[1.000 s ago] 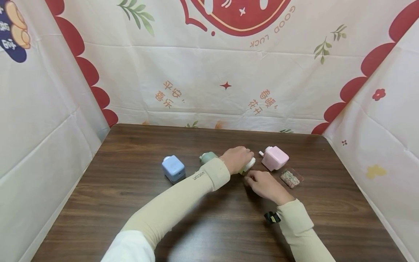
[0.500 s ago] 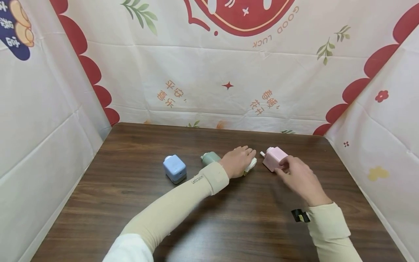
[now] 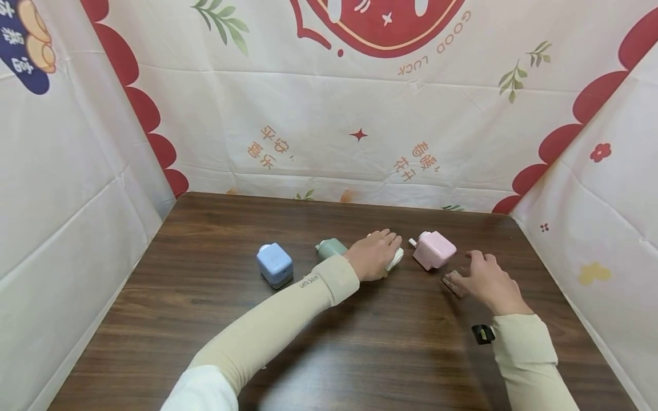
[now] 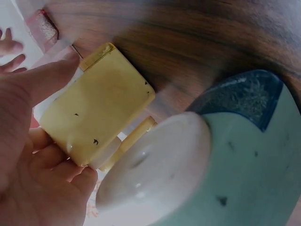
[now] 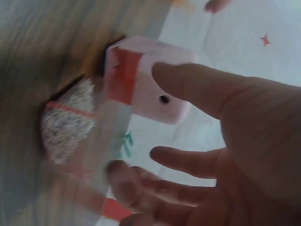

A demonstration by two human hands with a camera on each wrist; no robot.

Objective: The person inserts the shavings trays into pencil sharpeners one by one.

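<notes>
My left hand (image 3: 374, 256) grips a yellow pencil sharpener (image 4: 101, 99), thumb on one side and fingers curled on the other. In the head view the hand covers most of it, leaving a white end showing. The green pencil sharpener (image 3: 330, 248) lies just left of that hand. My right hand (image 3: 493, 283) has its fingers spread, with the thumb overlapping a clear shavings drawer (image 3: 453, 283) in the head view. Pale shavings fill much of this drawer (image 5: 66, 125). Behind it sits the pink pencil sharpener (image 3: 434, 249), its white crank handle pointing left.
A blue pencil sharpener (image 3: 275, 264) stands left of the green one. All of these are on a dark wood table (image 3: 329, 354). A printed white cloth (image 3: 308, 103) hangs behind the table and along both sides.
My right hand has left the left hand's side, passed in front of the pink pencil sharpener and spread its fingers at the shavings drawer. The left hand stays at the yellow sharpener.
</notes>
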